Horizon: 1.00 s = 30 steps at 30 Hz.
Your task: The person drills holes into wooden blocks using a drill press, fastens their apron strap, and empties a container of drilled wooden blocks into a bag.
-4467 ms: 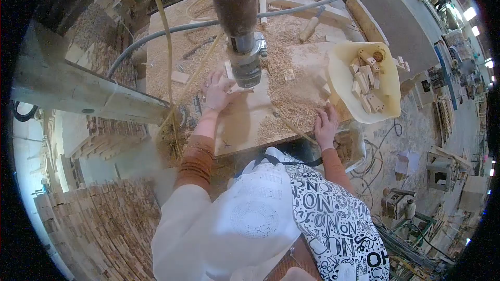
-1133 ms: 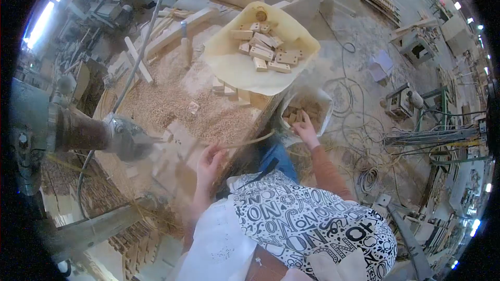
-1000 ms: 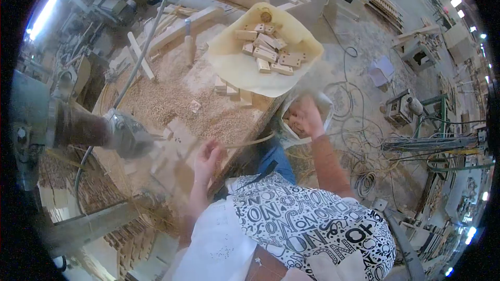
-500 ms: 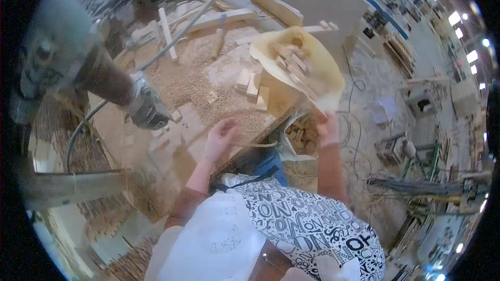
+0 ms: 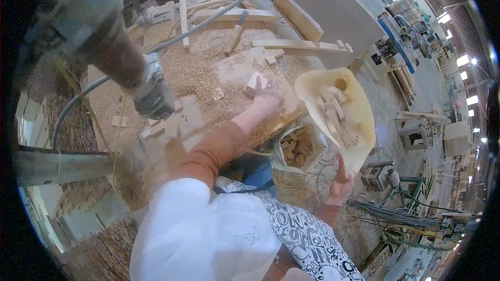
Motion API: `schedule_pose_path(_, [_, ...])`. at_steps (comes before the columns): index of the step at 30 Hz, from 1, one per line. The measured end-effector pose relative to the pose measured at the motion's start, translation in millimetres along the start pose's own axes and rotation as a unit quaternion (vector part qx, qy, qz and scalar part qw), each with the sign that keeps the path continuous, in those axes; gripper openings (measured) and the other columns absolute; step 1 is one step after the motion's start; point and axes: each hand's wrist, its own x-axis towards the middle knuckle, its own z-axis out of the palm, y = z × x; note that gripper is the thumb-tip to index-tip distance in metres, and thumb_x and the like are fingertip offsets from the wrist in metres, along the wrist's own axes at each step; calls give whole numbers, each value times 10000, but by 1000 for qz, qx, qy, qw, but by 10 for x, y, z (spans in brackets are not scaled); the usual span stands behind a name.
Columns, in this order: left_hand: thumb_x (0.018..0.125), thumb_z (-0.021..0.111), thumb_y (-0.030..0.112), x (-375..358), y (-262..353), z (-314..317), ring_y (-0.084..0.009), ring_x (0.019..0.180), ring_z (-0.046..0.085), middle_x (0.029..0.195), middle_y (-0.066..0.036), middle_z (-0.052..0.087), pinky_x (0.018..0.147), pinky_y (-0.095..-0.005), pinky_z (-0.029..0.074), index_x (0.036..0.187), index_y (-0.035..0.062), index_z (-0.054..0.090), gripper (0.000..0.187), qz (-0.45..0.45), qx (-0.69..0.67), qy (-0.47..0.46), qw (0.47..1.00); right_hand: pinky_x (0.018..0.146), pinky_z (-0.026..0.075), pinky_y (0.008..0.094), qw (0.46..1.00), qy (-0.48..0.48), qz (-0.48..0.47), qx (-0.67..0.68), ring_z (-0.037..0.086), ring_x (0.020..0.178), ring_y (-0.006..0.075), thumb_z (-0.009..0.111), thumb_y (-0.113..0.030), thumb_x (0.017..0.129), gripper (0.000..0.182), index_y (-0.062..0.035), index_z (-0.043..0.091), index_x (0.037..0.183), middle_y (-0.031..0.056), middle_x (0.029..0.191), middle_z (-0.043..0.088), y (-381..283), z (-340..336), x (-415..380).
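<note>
My left hand point(image 5: 268, 101) reaches across the sawdust-covered table and lies over small wooden blocks point(image 5: 254, 84), its fingers bent down around them. How many blocks are under it is hidden. Off the table's right edge, my right hand point(image 5: 341, 186) grips the near rim of a yellowish plastic container point(image 5: 363, 109), thumb on the inside wall. Several wood pieces point(image 5: 333, 108) lie in this tilted, open container. Just below and left of it, an open sack point(image 5: 280, 160) holds many wood offcuts point(image 5: 297, 147).
A machine head with a dusty nozzle point(image 5: 156, 93) hangs over the table's left side. A grey hose point(image 5: 208, 25) crosses above the table point(image 5: 203, 106). Boards point(image 5: 239, 15) and a handled tool point(image 5: 236, 34) lie at the back. Cables point(image 5: 390, 213) and a small machine point(image 5: 380, 176) are at right.
My left hand has moved forward and right onto the wooden blocks. My right hand has drawn the yellowish container right and nearer to me. The view has shifted somewhat.
</note>
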Motion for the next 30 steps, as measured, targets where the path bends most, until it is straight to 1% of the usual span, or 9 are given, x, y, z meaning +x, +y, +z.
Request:
schedule_pose_path(1, [896, 601, 501, 65, 23, 13, -429, 1525, 141, 1631, -168, 260, 1146, -748, 25, 1525, 240, 427, 702, -8, 88, -28, 996, 1066, 505, 407, 998, 58, 0, 12, 609, 1223, 316, 571, 16, 900, 517, 36, 468, 1406, 173, 1365, 597, -67, -297, 44])
schedule_pose_path(8, [833, 668, 536, -368, -473, -26, -409, 1518, 176, 1621, -88, 309, 1098, -795, 85, 1401, 218, 552, 661, -89, 86, -24, 992, 1047, 521, 397, 985, 118, -110, -67, 587, 1254, 280, 594, 31, 862, 608, -3, 448, 1451, 148, 1387, 579, -448, -884, -341])
schedule_pose_path(16, [832, 678, 521, -553, -546, 62, -382, 1511, 213, 1625, -54, 311, 1090, -783, 84, 1406, 266, 550, 641, -93, 24, 31, 995, 1120, 464, 416, 987, 105, -105, -56, 549, 1295, 312, 548, 65, 861, 658, -4, 387, 1495, 166, 1436, 532, -144, -247, -41])
schedule_pose_path(19, [844, 668, 514, -578, -635, 192, -371, 1497, 260, 1616, -85, 326, 1135, -719, 108, 1434, 246, 527, 663, -78, -41, 117, 989, 1101, 482, 415, 998, 28, -60, 11, 564, 1278, 307, 550, 65, 869, 636, -12, 404, 1484, 169, 1417, 548, 208, -38, 307])
schedule_pose_path(21, [873, 677, 406, -633, -718, 229, -384, 1409, 400, 1524, -136, 447, 1164, -593, 229, 1403, 206, 561, 578, -81, -79, 262, 958, 1046, 523, 402, 998, 28, -8, 49, 592, 1239, 295, 560, 63, 874, 593, -20, 443, 1449, 159, 1386, 573, 526, -37, 630])
schedule_pose_path(24, [915, 593, 325, -755, -995, 221, -375, 1390, 416, 1485, -200, 475, 1162, -511, 304, 1400, 194, 575, 503, -147, -171, 295, 928, 930, 577, 388, 994, 26, 69, 87, 629, 1171, 269, 576, 55, 879, 519, -34, 501, 1386, 118, 1327, 614, 1167, -235, 1156])
schedule_pose_path(25, [924, 578, 281, -799, -1084, 249, -398, 1284, 502, 1363, -233, 559, 1098, -463, 388, 1340, 133, 624, 444, -131, -159, 349, 914, 919, 577, 390, 993, 37, 88, 71, 632, 1162, 267, 572, 57, 883, 531, -54, 495, 1397, 106, 1322, 618, 1316, -113, 1210])
schedule_pose_path(27, [897, 636, 251, -937, -1137, 191, -377, 1248, 531, 1315, -208, 593, 1062, -464, 420, 1327, 104, 619, 455, -151, -155, 313, 925, 891, 581, 428, 995, 51, 51, -70, 628, 1159, 274, 558, 61, 892, 634, -169, 426, 1468, 84, 1339, 599, 1583, 308, 1100])
schedule_pose_path(30, [873, 696, 280, -1059, -1071, 80, -356, 1192, 579, 1248, -186, 637, 1012, -461, 463, 1312, 82, 619, 488, -171, -127, 271, 939, 871, 579, 463, 997, 18, 71, -34, 620, 1155, 276, 544, 69, 896, 734, -268, 340, 1515, 76, 1376, 555, 1728, 493, 1142])
